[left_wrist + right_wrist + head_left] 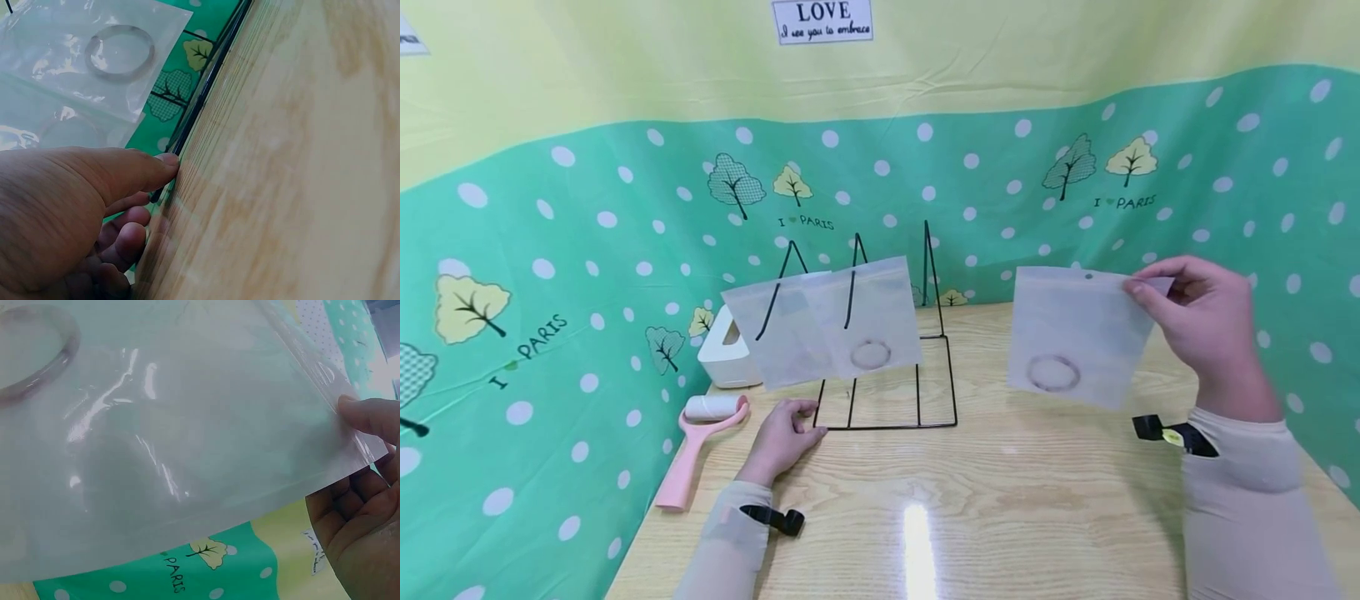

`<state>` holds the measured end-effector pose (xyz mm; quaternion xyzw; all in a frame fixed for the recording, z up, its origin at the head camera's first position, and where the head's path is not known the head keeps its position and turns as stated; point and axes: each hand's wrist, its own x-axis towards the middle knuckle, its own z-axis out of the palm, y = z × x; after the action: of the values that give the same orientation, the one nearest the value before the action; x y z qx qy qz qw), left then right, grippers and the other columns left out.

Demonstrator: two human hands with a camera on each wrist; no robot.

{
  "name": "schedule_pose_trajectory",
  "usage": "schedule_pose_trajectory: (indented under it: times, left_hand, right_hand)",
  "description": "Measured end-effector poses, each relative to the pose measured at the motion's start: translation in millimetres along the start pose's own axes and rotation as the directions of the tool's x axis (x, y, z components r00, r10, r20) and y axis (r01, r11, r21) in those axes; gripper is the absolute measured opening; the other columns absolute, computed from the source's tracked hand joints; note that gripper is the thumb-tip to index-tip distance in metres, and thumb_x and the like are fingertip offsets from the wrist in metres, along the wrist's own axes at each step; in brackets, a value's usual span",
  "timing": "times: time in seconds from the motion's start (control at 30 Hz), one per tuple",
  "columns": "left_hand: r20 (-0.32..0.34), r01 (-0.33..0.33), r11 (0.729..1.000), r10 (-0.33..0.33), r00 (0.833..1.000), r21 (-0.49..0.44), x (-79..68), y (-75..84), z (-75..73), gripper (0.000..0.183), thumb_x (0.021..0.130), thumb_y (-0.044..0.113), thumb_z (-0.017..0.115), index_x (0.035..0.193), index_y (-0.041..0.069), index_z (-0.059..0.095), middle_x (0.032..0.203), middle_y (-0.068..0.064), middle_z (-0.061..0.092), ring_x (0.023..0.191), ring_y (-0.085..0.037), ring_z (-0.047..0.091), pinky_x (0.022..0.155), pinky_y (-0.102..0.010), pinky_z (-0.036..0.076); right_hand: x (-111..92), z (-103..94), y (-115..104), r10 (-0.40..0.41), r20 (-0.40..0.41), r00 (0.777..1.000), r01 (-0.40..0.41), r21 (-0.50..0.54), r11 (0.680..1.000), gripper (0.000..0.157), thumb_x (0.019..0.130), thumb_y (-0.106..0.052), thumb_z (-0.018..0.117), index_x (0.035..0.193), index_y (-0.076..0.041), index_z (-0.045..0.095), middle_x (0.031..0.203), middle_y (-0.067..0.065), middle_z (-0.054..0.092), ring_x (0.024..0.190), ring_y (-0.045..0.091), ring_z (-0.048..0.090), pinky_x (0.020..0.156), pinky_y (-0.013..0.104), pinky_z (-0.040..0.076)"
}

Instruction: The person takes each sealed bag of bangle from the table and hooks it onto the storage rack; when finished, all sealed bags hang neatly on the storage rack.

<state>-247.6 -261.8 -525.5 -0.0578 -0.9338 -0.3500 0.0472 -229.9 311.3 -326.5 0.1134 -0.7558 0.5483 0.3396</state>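
Note:
My right hand (1210, 317) holds up a translucent zip bag (1075, 321) by its upper right corner, pinched between thumb and fingers. Inside the bag lies a pale, mottled bangle (70, 347), and a small hole shows at the bag's top edge. My left hand (784, 442) grips the front left corner of a black wire rack (887, 427), its thumb on the wire. Two similar bags hang on the rack's left and middle prongs; the nearer bag (883, 296) has a bangle in it and overlaps the other bag (775, 354). The right prong (935, 279) bears no bag.
Behind the hanging bags, at the left, stands a white box (726, 367) with an opening. A pink-handled lint roller (685, 467) lies left of my left hand. Green and yellow printed cloth (1000, 200) encloses the wooden table (1015, 517) at the back and sides.

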Motion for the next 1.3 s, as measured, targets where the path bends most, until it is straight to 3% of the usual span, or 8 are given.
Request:
schedule_pose_trajectory:
  times: [0.2,0.3,0.43,0.53,1.3]
  left_hand:
    - [-0.004,-0.004,1.0,0.004,1.0,0.005,1.3,-0.3,-0.2,0.052,0.087,0.026,0.088,0.133,0.009,0.07,0.112,-0.004,0.064,0.075,-0.015,0.054,0.071,-0.035,0.046]
    - [-0.005,-0.007,1.0,0.007,1.0,0.008,1.3,-0.5,-0.1,0.052,0.087,0.026,0.089,0.132,0.009,0.071,0.111,-0.004,0.064,0.075,-0.015,0.054,0.071,-0.035,0.047]
    - [-0.005,-0.019,1.0,0.019,1.0,0.013,1.7,-0.7,-0.3,0.052,0.087,0.026,0.088,0.133,0.009,0.07,0.112,-0.004,0.064,0.075,-0.014,0.054,0.071,-0.034,0.047]
    - [-0.005,-0.022,1.0,0.022,1.0,0.013,1.7,-0.5,-0.3,0.052,0.087,0.026,0.088,0.133,0.009,0.07,0.112,-0.005,0.064,0.075,-0.014,0.054,0.071,-0.034,0.047]
    - [-0.001,-0.028,0.999,0.028,1.0,-0.031,-0.8,6.3,-4.6,0.048,0.088,0.021,0.087,0.131,0.008,0.07,0.115,-0.008,0.066,0.08,-0.015,0.058,0.071,-0.032,0.049]
  right_hand:
    - [-1.6,5.8,-4.4,-0.031,-0.022,0.999,0.032,0.059,0.998,0.014,0.089,0.011,0.076,0.098,0.019,0.07,0.087,-0.002,0.076,0.065,0.011,0.061,0.06,0.017,0.048]
    - [-2.4,7.8,-5.7,-0.045,-0.02,0.999,0.047,0.143,0.989,0.014,0.088,0.014,0.075,0.097,0.022,0.068,0.086,0.001,0.077,0.064,0.012,0.061,0.059,0.017,0.048]
    - [-4.0,9.1,-7.1,-0.079,-0.022,0.997,0.082,0.312,0.947,0.014,0.085,0.021,0.072,0.094,0.027,0.064,0.086,0.007,0.077,0.064,0.014,0.062,0.06,0.017,0.049]
    - [-5.5,10.7,-10.3,-0.102,-0.03,0.994,0.106,0.373,0.922,0.014,0.083,0.023,0.072,0.093,0.029,0.063,0.086,0.009,0.077,0.064,0.014,0.064,0.06,0.017,0.05]
    - [-18.0,39.2,-30.5,-0.128,-0.022,0.992,0.123,0.474,0.872,0.012,0.081,0.027,0.071,0.092,0.028,0.064,0.083,0.013,0.075,0.059,0.014,0.063,0.055,0.019,0.048]
